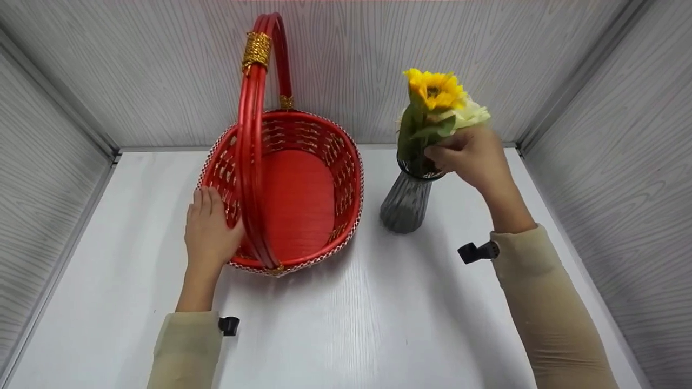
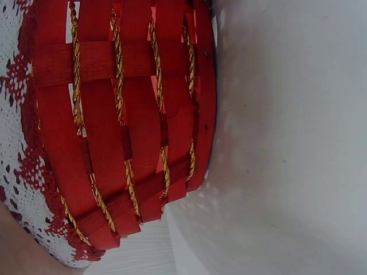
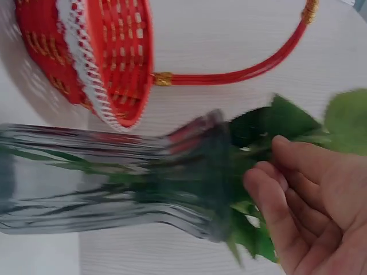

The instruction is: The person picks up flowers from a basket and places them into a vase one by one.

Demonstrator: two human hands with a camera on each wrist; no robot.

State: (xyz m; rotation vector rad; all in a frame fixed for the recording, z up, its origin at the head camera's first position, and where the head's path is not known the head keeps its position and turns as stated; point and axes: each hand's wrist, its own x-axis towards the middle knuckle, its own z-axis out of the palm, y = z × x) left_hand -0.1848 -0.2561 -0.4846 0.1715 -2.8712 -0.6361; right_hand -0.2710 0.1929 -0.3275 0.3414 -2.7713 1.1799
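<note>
In the head view, my left hand (image 1: 210, 229) rests on the left rim of a red woven basket (image 1: 303, 205), its thumb by the tall handle. The left wrist view shows the basket's outer wall (image 2: 137, 114) with gold cord and a lace edge (image 2: 28, 166). My right hand (image 1: 470, 156) pinches a green flower stem just above the mouth of a ribbed grey glass vase (image 1: 405, 202). A yellow sunflower (image 1: 435, 91) and a pale cream flower (image 1: 470, 114) rise by that hand. Green leaves (image 3: 287, 117) and stems inside the vase (image 3: 114, 177) show in the right wrist view.
The basket's red handle (image 1: 251, 119) arches high, with gold binding (image 1: 258, 49). Basket and vase stand on a white table (image 1: 335, 324). Grey wood-grain panels (image 1: 357, 65) rise behind and at both sides.
</note>
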